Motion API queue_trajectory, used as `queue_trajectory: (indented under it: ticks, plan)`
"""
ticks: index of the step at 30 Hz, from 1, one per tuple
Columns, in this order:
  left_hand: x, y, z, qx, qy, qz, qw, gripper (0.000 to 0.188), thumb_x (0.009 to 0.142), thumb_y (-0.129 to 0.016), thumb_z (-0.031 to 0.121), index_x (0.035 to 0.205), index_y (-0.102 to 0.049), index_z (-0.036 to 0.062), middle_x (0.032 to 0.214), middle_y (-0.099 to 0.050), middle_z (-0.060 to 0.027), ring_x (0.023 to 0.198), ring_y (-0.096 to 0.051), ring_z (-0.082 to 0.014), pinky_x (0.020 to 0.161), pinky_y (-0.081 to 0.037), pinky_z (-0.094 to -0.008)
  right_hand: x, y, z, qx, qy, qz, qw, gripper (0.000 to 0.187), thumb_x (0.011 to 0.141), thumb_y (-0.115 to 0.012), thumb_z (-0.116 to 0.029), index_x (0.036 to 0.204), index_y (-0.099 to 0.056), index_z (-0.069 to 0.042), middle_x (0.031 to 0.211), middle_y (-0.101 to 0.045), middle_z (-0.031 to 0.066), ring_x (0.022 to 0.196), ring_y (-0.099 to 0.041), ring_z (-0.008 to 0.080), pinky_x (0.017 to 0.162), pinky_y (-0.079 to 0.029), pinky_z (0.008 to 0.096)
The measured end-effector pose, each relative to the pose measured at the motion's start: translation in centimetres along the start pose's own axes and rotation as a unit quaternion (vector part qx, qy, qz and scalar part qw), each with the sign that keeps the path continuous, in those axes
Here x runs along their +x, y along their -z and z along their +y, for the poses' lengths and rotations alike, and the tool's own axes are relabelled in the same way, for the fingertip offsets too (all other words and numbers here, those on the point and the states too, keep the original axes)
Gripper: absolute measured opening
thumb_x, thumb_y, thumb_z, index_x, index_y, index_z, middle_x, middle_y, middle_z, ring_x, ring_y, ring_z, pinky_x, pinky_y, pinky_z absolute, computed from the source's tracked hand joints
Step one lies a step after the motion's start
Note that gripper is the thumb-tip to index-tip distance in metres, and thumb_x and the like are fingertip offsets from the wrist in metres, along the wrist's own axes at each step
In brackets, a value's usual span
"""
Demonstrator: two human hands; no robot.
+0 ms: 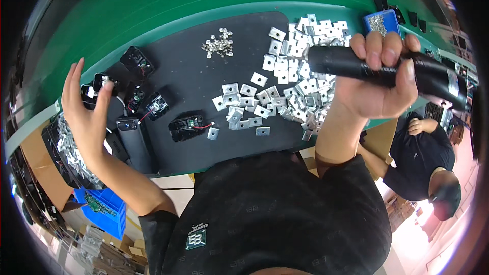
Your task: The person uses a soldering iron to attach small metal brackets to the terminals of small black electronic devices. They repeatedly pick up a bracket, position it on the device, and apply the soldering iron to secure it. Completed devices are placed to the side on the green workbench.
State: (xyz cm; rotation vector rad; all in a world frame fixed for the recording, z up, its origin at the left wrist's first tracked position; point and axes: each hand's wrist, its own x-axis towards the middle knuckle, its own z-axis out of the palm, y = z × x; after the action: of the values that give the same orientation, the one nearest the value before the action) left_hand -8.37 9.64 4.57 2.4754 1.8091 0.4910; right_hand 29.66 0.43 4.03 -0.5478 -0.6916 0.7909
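My right hand (374, 89) is wrapped round a thick black cylindrical power tool (333, 60), probably an electric screwdriver, raised over the right of the bench. Beneath it spreads a heap of square silver metal plates (308, 89) with centre holes. My left hand (84, 112) is raised at the far left, thumb and fingers apart. Behind its thumb is a small black housing (104, 82), partly hidden; whether they touch, I cannot tell. Other open black housings lie to the right of that hand, including one with a circuit board and red wires (187, 127).
Small silver screws (219, 44) are piled on the black mat (178, 61). A black box with a cable (135, 142) stands near my left forearm. Beyond runs a green belt (168, 0) carrying housings. A blue screw bin (389, 19) is at right; a co-worker (423, 153) is lower right.
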Motion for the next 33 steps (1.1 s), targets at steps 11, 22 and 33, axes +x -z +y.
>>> queue_trajectory:
  ticks: [11,22,33]
  plan:
    - [-0.6,-11.8,20.0,-0.107,-0.179,-0.164,0.964,0.035,0.072,-0.075,0.034,0.075,-0.057,0.0043,0.072,-0.061,-0.0104,0.074,-0.063,-0.0292,0.068,-0.051,-0.0385,-0.2,0.7,2.2,-0.096,0.010,0.021,0.995,0.037,0.079,-0.058,-0.004,0.114,-0.045,0.000,0.073,-0.056,0.0125,0.062,-0.054,0.0203,0.062,-0.049,0.0372]
    - [2.2,-6.9,13.8,-0.221,-0.074,-0.125,0.964,0.016,0.077,-0.071,0.010,0.089,-0.066,0.0013,0.076,-0.067,-0.0116,0.068,-0.066,-0.0200,0.063,-0.050,-0.0318,1.5,-0.7,9.5,-0.076,-0.001,0.071,0.995,0.033,0.079,-0.056,-0.001,0.111,-0.047,-0.003,0.077,-0.056,0.0105,0.067,-0.053,0.0203,0.064,-0.046,0.0369]
    - [10.3,-8.8,10.2,-0.248,-0.052,-0.080,0.964,0.013,0.079,-0.071,0.014,0.085,-0.066,0.0034,0.075,-0.069,-0.0110,0.065,-0.066,-0.0250,0.061,-0.050,-0.0329,1.1,-1.7,9.9,-0.044,0.002,0.092,0.995,0.033,0.078,-0.063,-0.001,0.108,-0.049,-0.001,0.073,-0.059,0.0111,0.061,-0.057,0.0188,0.061,-0.047,0.0322]
